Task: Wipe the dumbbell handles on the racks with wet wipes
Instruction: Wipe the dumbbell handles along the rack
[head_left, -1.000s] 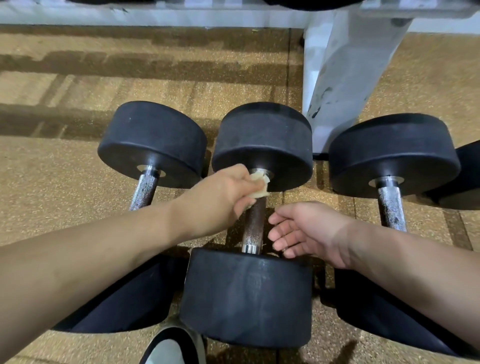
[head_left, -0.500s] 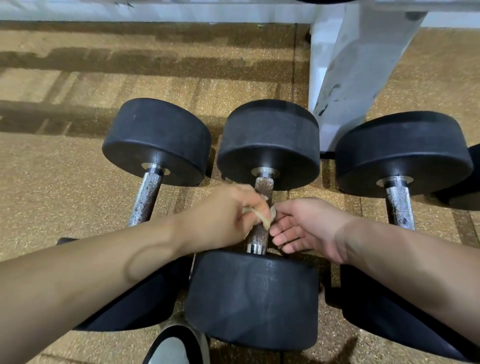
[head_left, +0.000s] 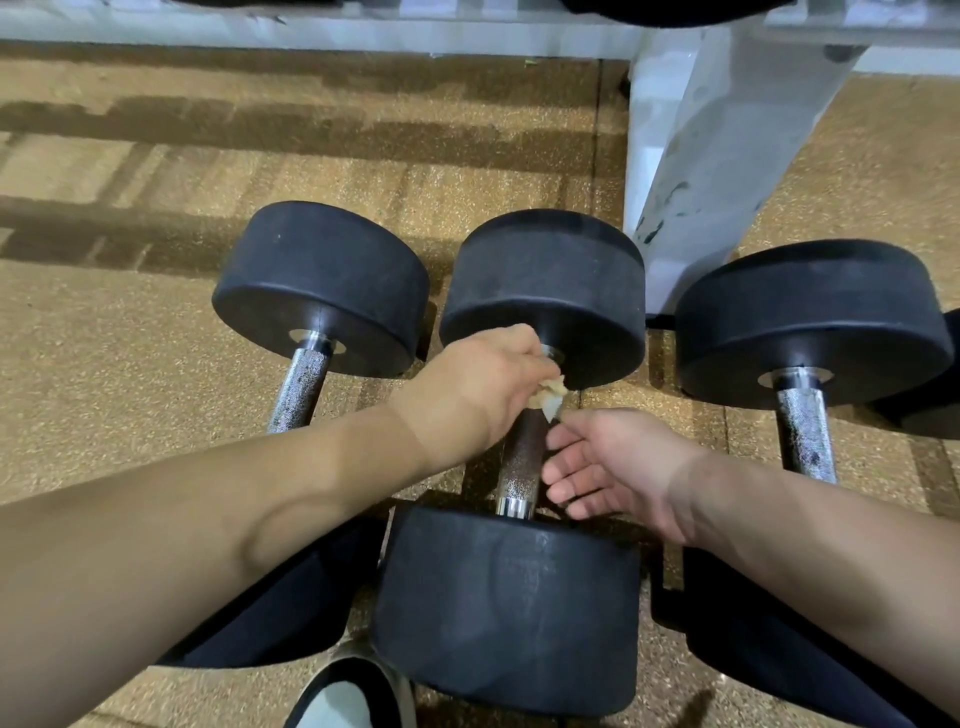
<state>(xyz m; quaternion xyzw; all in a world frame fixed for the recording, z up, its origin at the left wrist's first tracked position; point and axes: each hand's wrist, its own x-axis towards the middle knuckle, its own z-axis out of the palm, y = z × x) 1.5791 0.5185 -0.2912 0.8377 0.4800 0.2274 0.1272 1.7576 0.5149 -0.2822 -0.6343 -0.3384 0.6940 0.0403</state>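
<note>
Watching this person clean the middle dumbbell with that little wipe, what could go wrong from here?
1. The wipe is a small crumpled scrap pinched in the left hand; it may tear or slip out against the rough handle.
2. The right hand rests open beside the handle, near the front weight; if the dumbbell rolls, fingers could get pinched.
3. A shoe sits just below that weight, so a fall might hit the foot.

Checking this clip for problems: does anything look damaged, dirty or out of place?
The wipe in the left hand looks yellowed and crumpled. The white rack post has dark scuffs. Otherwise nothing stands out.
</note>
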